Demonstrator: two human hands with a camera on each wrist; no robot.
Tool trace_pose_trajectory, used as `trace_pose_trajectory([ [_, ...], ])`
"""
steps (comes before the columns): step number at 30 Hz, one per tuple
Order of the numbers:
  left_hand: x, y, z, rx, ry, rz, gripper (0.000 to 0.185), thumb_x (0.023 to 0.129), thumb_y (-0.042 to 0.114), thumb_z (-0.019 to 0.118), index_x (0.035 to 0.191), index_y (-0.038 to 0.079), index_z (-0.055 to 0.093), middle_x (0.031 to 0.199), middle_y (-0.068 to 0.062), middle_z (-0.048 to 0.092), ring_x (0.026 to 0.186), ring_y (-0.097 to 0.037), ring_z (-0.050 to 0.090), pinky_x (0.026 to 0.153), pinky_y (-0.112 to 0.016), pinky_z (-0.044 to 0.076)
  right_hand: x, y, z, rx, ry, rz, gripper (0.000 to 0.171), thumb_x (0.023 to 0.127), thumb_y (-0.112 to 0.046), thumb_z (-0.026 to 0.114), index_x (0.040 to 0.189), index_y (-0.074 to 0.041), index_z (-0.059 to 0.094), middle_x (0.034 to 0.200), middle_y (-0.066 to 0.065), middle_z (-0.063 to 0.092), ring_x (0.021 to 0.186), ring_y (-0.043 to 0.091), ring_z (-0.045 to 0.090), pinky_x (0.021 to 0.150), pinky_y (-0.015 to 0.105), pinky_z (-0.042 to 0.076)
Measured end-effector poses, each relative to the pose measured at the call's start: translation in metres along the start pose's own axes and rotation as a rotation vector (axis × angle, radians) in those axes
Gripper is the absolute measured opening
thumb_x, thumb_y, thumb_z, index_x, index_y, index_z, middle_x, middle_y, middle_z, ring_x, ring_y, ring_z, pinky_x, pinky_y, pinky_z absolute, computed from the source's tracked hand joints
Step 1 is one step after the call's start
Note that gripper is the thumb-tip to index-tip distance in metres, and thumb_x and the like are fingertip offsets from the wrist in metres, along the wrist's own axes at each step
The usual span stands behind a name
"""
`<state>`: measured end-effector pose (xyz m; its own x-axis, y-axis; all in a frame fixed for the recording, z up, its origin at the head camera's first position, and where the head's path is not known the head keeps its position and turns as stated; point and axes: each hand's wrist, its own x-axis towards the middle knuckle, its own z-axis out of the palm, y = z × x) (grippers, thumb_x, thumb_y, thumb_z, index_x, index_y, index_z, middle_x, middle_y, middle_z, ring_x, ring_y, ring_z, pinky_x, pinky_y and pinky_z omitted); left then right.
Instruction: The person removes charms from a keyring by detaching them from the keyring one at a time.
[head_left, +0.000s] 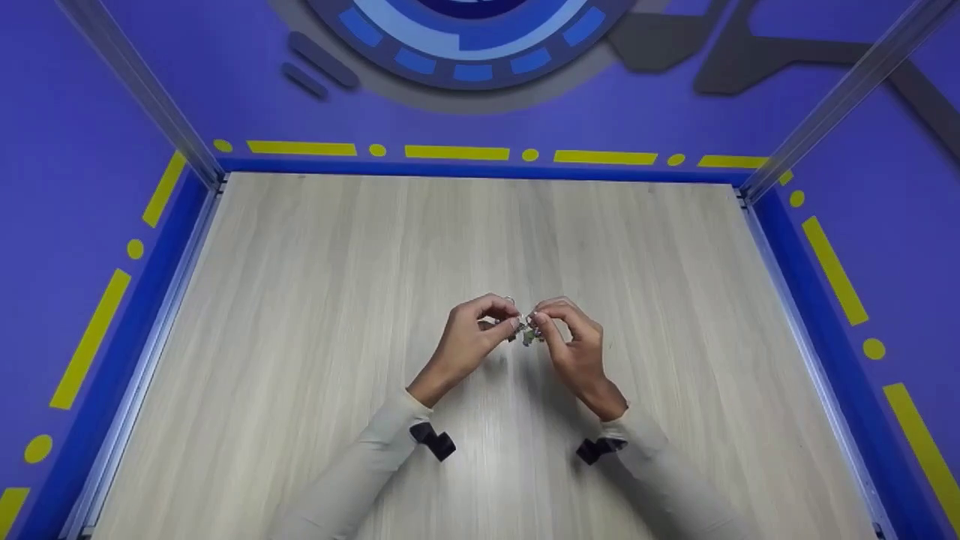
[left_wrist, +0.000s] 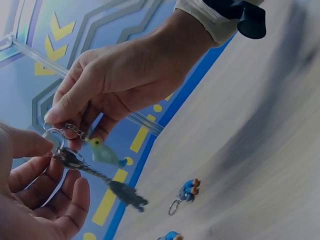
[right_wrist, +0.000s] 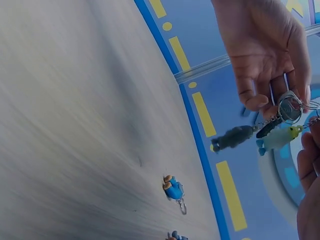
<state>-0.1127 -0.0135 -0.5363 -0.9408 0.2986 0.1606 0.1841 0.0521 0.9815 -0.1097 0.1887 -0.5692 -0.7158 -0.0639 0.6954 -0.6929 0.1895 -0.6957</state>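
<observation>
My left hand (head_left: 463,334) and right hand (head_left: 583,356) meet fingertip to fingertip over the middle of the table. In the left wrist view, my left fingers pinch a metal key ring with a dark grey figure charm (left_wrist: 127,195) hanging from its chain. My right thumb and finger pinch a small ring, and from its short chain dangles a pale green charm (left_wrist: 103,151) with a yellow head. The two rings overlap between the fingertips. A round metal piece (right_wrist: 290,108) and a dark strip (right_wrist: 269,128) show by the left fingers in the right wrist view.
Below the hands, a blue figure keychain (right_wrist: 173,190) with brown ends lies on the wooden table (head_left: 330,300). Another blue piece (left_wrist: 172,235) is cut off by the frame edge. Blue panels (head_left: 480,127) with yellow dashes wall the table's back and sides.
</observation>
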Motion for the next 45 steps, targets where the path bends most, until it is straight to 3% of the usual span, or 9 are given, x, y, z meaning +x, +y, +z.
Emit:
trace_pose_trajectory([
  [7, -0.001, -0.008, 0.003, -0.061, -0.033, -0.068, 0.009, 0.102, 0.009, 0.076, 0.106, 0.002, 0.08, 0.099, -0.004, 0.075, 0.086, -0.016, 0.068, 0.076, -0.028, 0.058, 0.0, -0.001, 0.001, 0.005, 0.013, -0.021, 0.024, 0.093, 0.025, 0.069, 0.097, 0.002, 0.074, 0.094, 0.015, 0.074, 0.087, 0.025, 0.071, 0.084, 0.024, 0.058],
  [17, -0.002, -0.009, 0.005, -0.115, 0.067, -0.047, 0.011, 0.102, 0.007, 0.076, 0.108, -0.002, 0.078, 0.105, -0.008, 0.075, 0.097, -0.019, 0.071, 0.084, -0.031, 0.062, -0.003, 0.001, 0.001, -0.006, 0.026, 0.054, 0.022, 0.097, 0.021, 0.069, 0.096, -0.001, 0.074, 0.095, 0.01, 0.075, 0.087, 0.027, 0.071, 0.086, 0.025, 0.058],
  [24, -0.002, -0.006, 0.005, -0.006, 0.137, 0.042, 0.006, 0.1, 0.004, 0.079, 0.104, 0.001, 0.082, 0.1, -0.006, 0.08, 0.091, -0.016, 0.073, 0.083, -0.026, 0.06, -0.002, 0.001, 0.002, -0.002, 0.025, 0.062, 0.02, 0.097, 0.018, 0.07, 0.095, -0.001, 0.075, 0.094, 0.011, 0.075, 0.088, 0.028, 0.071, 0.087, 0.026, 0.059],
  [30, -0.003, -0.003, 0.003, 0.202, 0.126, 0.209, 0.006, 0.098, -0.001, 0.081, 0.1, 0.005, 0.084, 0.092, 0.0, 0.079, 0.082, -0.011, 0.071, 0.077, -0.033, 0.061, -0.003, 0.0, 0.002, -0.005, 0.006, 0.059, 0.022, 0.095, 0.021, 0.07, 0.096, -0.001, 0.075, 0.094, 0.011, 0.075, 0.087, 0.023, 0.071, 0.081, 0.024, 0.06],
  [33, -0.003, -0.002, 0.004, 0.251, 0.123, 0.249, 0.007, 0.097, -0.002, 0.082, 0.099, 0.005, 0.084, 0.091, 0.0, 0.079, 0.08, -0.011, 0.07, 0.076, -0.038, 0.062, -0.004, 0.0, 0.003, -0.005, 0.01, 0.044, 0.024, 0.094, 0.024, 0.07, 0.096, 0.001, 0.074, 0.094, 0.013, 0.075, 0.086, 0.02, 0.071, 0.078, 0.022, 0.06],
  [35, -0.003, -0.001, 0.005, 0.238, 0.116, 0.243, 0.006, 0.097, 0.0, 0.082, 0.1, 0.004, 0.084, 0.093, -0.001, 0.079, 0.082, -0.012, 0.07, 0.077, -0.04, 0.063, -0.005, 0.0, 0.004, -0.008, 0.026, 0.013, 0.025, 0.092, 0.026, 0.069, 0.097, 0.002, 0.074, 0.094, 0.015, 0.075, 0.087, 0.022, 0.071, 0.08, 0.022, 0.06],
  [39, -0.003, 0.0, 0.006, 0.109, 0.071, 0.157, 0.007, 0.1, 0.005, 0.081, 0.106, 0.006, 0.084, 0.1, -0.001, 0.08, 0.091, -0.014, 0.073, 0.085, -0.041, 0.063, -0.004, -0.002, 0.005, 0.018, 0.08, -0.082, 0.025, 0.088, 0.03, 0.067, 0.096, 0.006, 0.072, 0.095, 0.02, 0.074, 0.089, 0.032, 0.071, 0.089, 0.028, 0.06],
  [42, -0.003, 0.001, 0.006, 0.005, 0.032, 0.092, 0.009, 0.102, 0.009, 0.08, 0.109, 0.007, 0.083, 0.104, -0.001, 0.08, 0.096, -0.016, 0.074, 0.088, -0.043, 0.062, -0.002, -0.004, 0.006, 0.059, 0.107, -0.132, 0.02, 0.091, 0.027, 0.067, 0.096, 0.009, 0.07, 0.094, 0.023, 0.073, 0.09, 0.035, 0.071, 0.092, 0.032, 0.06],
  [45, -0.003, 0.0, 0.007, -0.06, 0.003, 0.069, 0.011, 0.103, 0.01, 0.078, 0.111, 0.004, 0.083, 0.106, -0.003, 0.079, 0.098, -0.017, 0.074, 0.088, -0.04, 0.062, -0.001, -0.004, 0.007, 0.094, 0.116, -0.153, 0.012, 0.096, 0.022, 0.067, 0.096, 0.01, 0.069, 0.093, 0.024, 0.072, 0.09, 0.035, 0.07, 0.092, 0.034, 0.06],
])
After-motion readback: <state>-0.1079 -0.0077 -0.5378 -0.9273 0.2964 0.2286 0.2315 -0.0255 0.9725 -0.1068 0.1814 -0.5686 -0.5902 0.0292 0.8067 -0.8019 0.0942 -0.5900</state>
